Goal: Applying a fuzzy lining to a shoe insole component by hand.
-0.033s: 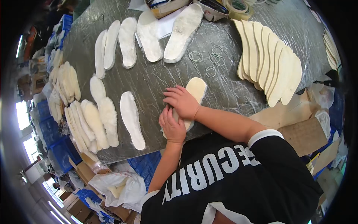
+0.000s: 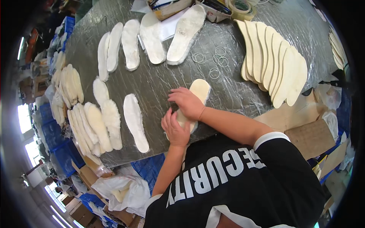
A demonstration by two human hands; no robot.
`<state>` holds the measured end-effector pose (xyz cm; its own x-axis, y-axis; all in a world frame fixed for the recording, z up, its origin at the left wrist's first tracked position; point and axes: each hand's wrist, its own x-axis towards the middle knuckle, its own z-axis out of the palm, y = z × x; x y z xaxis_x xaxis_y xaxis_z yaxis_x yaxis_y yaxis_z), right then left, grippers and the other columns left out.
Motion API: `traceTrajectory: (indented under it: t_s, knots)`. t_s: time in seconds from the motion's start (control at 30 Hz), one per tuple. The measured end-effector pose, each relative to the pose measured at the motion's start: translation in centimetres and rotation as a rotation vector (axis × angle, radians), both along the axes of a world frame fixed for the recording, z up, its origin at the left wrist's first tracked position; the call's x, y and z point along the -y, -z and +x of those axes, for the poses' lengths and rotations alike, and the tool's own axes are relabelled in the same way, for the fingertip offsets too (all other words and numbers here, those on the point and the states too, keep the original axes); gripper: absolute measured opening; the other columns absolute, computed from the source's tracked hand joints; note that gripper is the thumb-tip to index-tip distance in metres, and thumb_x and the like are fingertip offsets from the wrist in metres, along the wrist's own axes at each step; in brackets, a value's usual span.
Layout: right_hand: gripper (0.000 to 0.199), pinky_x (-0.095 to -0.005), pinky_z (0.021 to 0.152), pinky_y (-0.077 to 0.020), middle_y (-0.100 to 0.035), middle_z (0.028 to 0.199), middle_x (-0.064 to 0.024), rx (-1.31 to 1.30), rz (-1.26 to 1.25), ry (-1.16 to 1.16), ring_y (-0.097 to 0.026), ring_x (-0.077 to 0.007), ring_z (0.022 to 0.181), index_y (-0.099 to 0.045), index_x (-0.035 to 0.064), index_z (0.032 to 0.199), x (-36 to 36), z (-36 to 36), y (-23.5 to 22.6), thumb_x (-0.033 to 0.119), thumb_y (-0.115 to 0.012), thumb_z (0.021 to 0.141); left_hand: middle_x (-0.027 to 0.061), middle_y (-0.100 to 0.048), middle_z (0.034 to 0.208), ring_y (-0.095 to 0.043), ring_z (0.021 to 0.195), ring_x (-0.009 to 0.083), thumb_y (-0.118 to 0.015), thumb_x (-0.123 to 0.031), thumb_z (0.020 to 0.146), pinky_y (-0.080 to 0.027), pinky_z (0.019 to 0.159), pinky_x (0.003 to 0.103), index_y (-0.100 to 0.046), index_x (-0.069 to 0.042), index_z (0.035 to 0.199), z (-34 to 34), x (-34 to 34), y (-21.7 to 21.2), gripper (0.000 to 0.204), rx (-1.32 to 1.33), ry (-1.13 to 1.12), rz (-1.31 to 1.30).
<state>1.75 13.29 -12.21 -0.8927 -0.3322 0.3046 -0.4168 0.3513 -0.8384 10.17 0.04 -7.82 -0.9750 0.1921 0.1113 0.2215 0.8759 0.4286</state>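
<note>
A cream-coloured insole (image 2: 200, 90) with a fluffy edge lies slanted on the table in front of me, its flat face up. My right hand (image 2: 188, 104) lies across its middle, fingers stretched out past the left edge. Just below, my left hand (image 2: 176, 129) rests over the lower part, fingers extended and slightly spread. Both hands cover much of the insole, and neither is closed round it. To the left lies a single white fleece insole (image 2: 135, 123). Several thin rubber bands (image 2: 220, 57) lie beyond the hands.
Overlapping cream insoles (image 2: 279, 64) fan out at the right. White fleece insoles (image 2: 131, 45) line the far side, with more fluffy ones (image 2: 97, 127) at the left. Tape rolls (image 2: 243, 8) and a tool box (image 2: 169, 8) stand at the back. Cardboard (image 2: 310, 138) lies beyond the table's right edge.
My hands have drawn slightly apart, showing more of the insole between them; the right fingers have shifted a little to the right. The insole stays in place.
</note>
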Motion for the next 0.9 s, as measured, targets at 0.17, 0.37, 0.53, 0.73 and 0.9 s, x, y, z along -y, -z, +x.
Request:
traceTrajectory:
  t_s: [0.17,0.37,0.53,0.73,0.9]
  knots:
    - [0.045,-0.0459,0.108,-0.0341,-0.060,0.120,-0.0109,0.065,0.041,-0.258,-0.051,-0.0311,0.120,-0.059,0.0085,0.114,-5.4,-0.5,-6.1,0.021,-0.074,0.074,0.0226,-0.044,0.133,-0.042,0.121,0.0392,-0.076,-0.018,0.069,-0.032,0.103,0.049,-0.047,-0.001,0.121,1.1,1.3,-3.1,0.062,0.142,0.121,-0.077]
    - [0.053,-0.0526,0.110,-0.0249,-0.064,0.111,-0.0046,-0.183,0.447,-0.430,-0.056,-0.0224,0.113,-0.061,0.0153,0.111,-6.4,1.5,-8.1,0.034,-0.078,0.065,0.0156,-0.064,0.109,-0.061,0.095,0.0249,-0.068,-0.008,0.076,-0.048,0.085,0.034,-0.061,0.002,0.111,-1.6,4.2,-5.9,0.037,0.566,0.029,0.375]
    - [0.013,-0.0458,0.097,-0.0354,-0.062,0.075,0.0041,-0.232,0.482,-0.324,-0.061,-0.0151,0.085,-0.062,0.0203,0.082,-5.2,1.2,-7.8,0.027,-0.070,0.074,0.0099,-0.070,0.093,-0.065,0.083,0.0170,-0.063,-0.007,0.082,-0.050,0.075,0.029,-0.066,0.000,0.105,-2.0,3.5,-8.0,0.025,0.553,0.025,0.319]
    - [0.007,-0.0466,0.096,-0.0356,-0.062,0.072,0.0039,-0.321,0.417,-0.312,-0.061,-0.0157,0.081,-0.061,0.0184,0.076,-3.3,0.9,-8.0,0.022,-0.067,0.074,0.0148,-0.067,0.088,-0.063,0.079,0.0345,-0.065,-0.012,0.078,-0.051,0.071,0.041,-0.067,-0.008,0.096,-0.9,3.7,-6.2,0.019,0.200,0.032,0.170]
    - [0.007,-0.0491,0.098,-0.0339,-0.063,0.078,0.0029,-0.263,0.435,-0.315,-0.060,-0.0175,0.085,-0.062,0.0176,0.079,-3.2,0.4,-9.2,0.020,-0.067,0.074,0.0177,-0.067,0.094,-0.067,0.084,0.0324,-0.057,-0.007,0.085,-0.052,0.074,0.035,-0.067,-0.006,0.106,-1.0,4.1,-7.6,0.023,0.301,-0.014,0.278]
